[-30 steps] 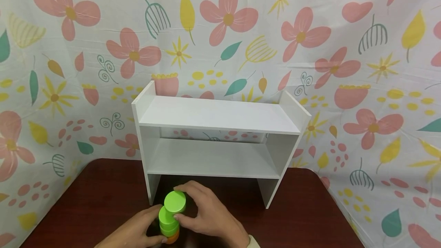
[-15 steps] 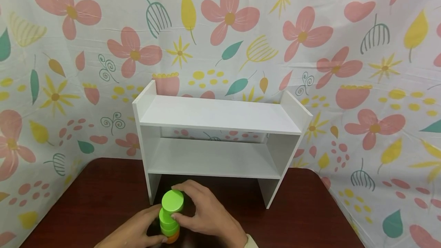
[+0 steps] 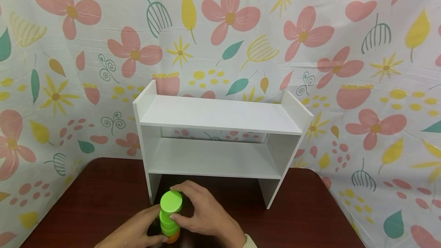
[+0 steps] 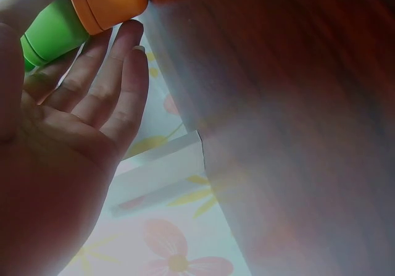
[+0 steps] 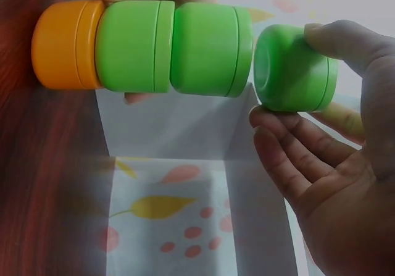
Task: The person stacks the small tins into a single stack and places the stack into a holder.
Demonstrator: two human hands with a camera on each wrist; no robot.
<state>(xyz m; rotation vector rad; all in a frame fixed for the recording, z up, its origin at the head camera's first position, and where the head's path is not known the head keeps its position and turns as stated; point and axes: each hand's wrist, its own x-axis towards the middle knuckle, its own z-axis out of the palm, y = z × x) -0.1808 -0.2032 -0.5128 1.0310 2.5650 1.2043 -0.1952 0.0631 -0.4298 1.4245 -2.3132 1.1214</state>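
Observation:
In the head view, my right hand [image 3: 206, 211] pinches a lidded green jar [image 3: 171, 202] between thumb and fingers over a short upright stack. The right wrist view shows a narrow gap between this jar and the upper green jar [image 5: 212, 49] of the stack. Below that come a lower green jar [image 5: 133, 46] and, at the bottom on the table, an orange jar [image 5: 65, 44]. My left hand [image 3: 136, 227] steadies the stack low down, thumb and fingers on opposite sides of it. The left wrist view shows its curved fingers [image 4: 123, 97] beside the jars.
A white two-tier shelf [image 3: 220, 156] stands right behind the stack, both its boards in view. Dark reddish wood tabletop [image 3: 303, 209] extends to both sides. A flower-printed cloth [image 3: 220, 49] hangs behind.
My right hand has shifted slightly left with the green jar, which now sits more nearly over the stack. The left hand and the stack have stayed almost still.

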